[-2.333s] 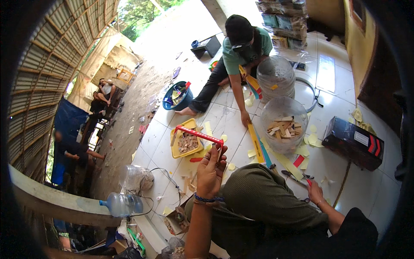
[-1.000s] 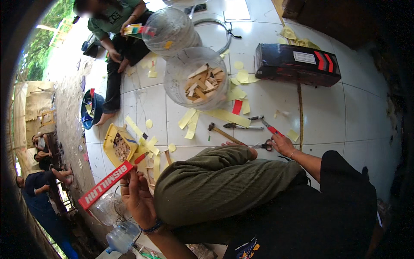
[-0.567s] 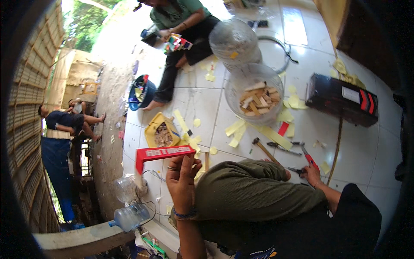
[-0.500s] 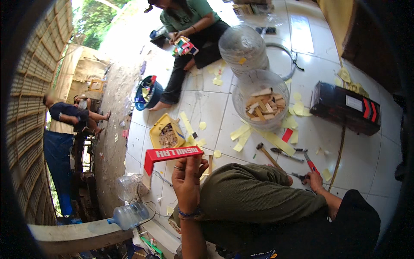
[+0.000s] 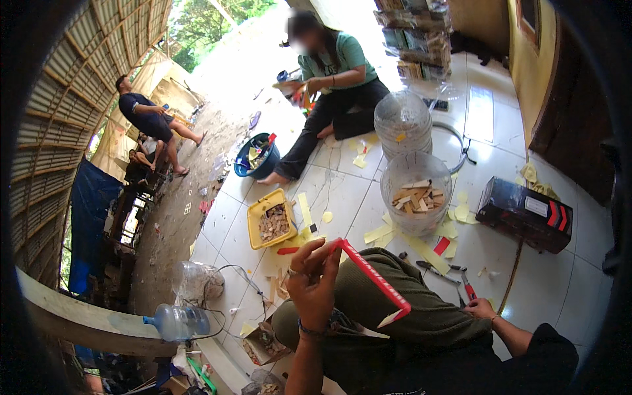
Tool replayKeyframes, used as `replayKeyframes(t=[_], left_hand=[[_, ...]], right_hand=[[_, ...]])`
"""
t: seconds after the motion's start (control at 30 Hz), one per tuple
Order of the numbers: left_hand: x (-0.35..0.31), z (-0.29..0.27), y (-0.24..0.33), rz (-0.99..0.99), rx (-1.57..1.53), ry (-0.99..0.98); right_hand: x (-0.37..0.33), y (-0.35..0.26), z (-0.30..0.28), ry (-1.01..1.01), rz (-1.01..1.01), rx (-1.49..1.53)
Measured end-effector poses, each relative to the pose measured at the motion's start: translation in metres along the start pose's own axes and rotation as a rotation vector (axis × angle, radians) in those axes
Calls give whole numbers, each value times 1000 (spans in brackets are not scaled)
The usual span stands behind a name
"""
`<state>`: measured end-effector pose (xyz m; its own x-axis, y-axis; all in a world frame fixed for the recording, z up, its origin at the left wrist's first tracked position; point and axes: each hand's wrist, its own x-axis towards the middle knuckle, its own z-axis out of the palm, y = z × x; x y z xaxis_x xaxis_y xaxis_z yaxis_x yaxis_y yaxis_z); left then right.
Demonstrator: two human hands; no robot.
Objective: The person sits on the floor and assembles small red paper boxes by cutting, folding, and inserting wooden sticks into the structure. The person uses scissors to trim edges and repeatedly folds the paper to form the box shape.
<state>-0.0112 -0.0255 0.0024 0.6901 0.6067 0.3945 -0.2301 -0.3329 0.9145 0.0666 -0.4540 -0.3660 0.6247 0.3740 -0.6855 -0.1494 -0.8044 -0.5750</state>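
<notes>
My left hand (image 5: pixel 313 283) is raised above my bent knee, pinching one end of a long red bent strip (image 5: pixel 375 270) with white lettering. The strip slants down to the right across my trouser leg, its far end angled back. Low at the right, my right hand (image 5: pixel 481 308) rests near the floor, fingers closed at the lower end of a red-handled tool (image 5: pixel 469 291); its exact kind is unclear. A dark-handled knife (image 5: pixel 436 270) lies left of that tool. My leg hides part of the floor tools.
A yellow tray (image 5: pixel 251 227) of small wood pieces is beyond my left hand. Clear plastic tubs (image 5: pixel 395 172) stand ahead, the nearer with wood offcuts. A black box (image 5: pixel 513 214) is at right. A person (image 5: pixel 349 62) sits opposite beside a blue bucket (image 5: pixel 241 164). Yellow paper scraps litter the tiles.
The red strip has swung from roughly level, pointing left, to slanting down right in my left hand. My view has shifted. The person opposite has raised their hands; another, farther left, now stands.
</notes>
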Motion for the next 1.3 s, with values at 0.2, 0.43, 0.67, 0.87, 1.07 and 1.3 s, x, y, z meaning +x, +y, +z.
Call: replayKeyframes(t=[0.2, 0.43, 0.67, 0.87, 1.07, 1.3], left_hand=[[-14, 3, 32, 367, 269, -23], [-22, 4, 63, 559, 474, -81], [-27, 7, 60, 628, 528, -77], [-22, 16, 47, 595, 543, -123], [-17, 24, 34, 543, 566, -167], [-9, 30, 19, 550, 544, -154]], right_hand=[[-53, -183, -90, 94, -298, 628], [-159, -342, -128, -6, -1140, 139], [-159, -369, -106, 111, -1264, -84], [-143, -371, -104, 103, -1283, -46], [-134, -369, -107, 161, -1227, -78], [-125, -365, -114, 145, -1166, -93]])
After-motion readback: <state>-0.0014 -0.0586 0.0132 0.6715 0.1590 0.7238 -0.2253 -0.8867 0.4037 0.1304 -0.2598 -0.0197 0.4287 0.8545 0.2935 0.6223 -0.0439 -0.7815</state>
